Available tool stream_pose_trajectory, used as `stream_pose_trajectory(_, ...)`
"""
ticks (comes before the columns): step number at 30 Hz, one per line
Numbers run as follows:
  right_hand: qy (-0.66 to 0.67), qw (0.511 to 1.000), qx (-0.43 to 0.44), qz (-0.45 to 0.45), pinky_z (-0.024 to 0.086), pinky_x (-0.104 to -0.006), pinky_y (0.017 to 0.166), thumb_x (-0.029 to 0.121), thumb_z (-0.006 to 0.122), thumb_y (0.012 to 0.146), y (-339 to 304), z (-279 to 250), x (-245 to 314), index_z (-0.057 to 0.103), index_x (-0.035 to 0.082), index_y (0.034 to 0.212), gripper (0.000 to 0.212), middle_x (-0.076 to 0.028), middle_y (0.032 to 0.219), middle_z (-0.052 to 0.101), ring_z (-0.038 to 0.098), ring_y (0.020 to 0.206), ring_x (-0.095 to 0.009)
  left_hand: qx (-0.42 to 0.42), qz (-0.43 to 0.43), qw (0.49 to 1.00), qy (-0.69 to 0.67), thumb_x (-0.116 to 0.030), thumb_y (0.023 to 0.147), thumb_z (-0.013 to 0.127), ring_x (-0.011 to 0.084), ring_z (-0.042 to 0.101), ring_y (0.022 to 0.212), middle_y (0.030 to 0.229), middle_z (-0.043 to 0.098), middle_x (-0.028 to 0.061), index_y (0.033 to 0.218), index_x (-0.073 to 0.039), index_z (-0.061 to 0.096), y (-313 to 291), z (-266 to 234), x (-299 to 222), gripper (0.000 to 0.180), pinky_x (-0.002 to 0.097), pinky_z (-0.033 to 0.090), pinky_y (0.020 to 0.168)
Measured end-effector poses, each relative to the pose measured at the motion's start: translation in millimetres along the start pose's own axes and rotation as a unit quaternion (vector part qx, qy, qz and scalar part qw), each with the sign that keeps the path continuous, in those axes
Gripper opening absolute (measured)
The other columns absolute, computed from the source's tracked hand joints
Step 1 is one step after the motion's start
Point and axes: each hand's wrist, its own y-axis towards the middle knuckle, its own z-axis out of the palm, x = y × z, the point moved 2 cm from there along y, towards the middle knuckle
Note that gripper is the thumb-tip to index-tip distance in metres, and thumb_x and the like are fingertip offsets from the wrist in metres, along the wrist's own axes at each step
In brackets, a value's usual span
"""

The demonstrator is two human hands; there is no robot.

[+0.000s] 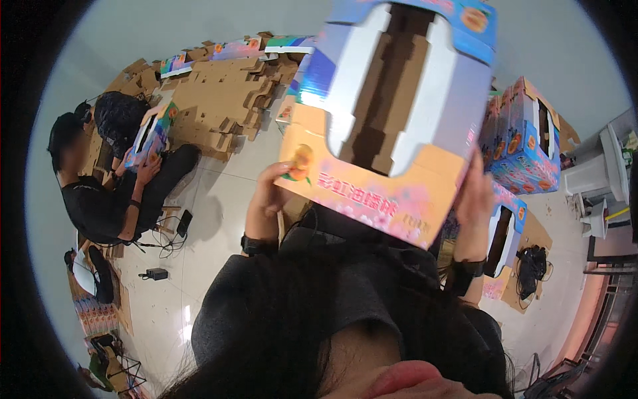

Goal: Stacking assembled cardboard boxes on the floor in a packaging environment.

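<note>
A printed cardboard fruit carton (379, 199) in blue, purple and peach is raised in front of me, tilted. Its long open slot shows bare brown cardboard inside, between white side flaps. My left hand (268, 191) grips the near left corner, thumb on the printed panel and the other fingers partly hidden. Against the right side of the carton presses my right hand (474, 199), slightly blurred, its fingertips partly out of sight. The carton stays between both hands, above my lap.
Flat brown carton blanks (216, 93) lie on the floor ahead. Assembled cartons (525, 143) stand at the right, with another carton (504, 233) nearer me. On the left a seated co-worker (100, 193) handles a carton (151, 136). A black power adapter (154, 274) and cables lie nearby.
</note>
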Motion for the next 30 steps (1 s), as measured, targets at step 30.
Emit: stream_pose_trajectory(30, 0.021, 0.985, 0.091, 0.142, 0.039, -0.0298, 0.091, 0.022, 0.056, 0.082, 159.7, 150.0, -219.6, 0.03, 0.003, 0.132, 0.059, -0.012, 0.117, 0.05, 0.049, 0.106, -0.019, -0.289, 0.041, 0.951, 0.106, -0.06, 0.073, 0.049, 0.0235, 0.05, 0.11, 0.123, 0.05, 0.0095, 0.129, -0.008, 0.043, 56.3, -120.9, -103.0, 0.077, 0.0383, 0.041, 0.09)
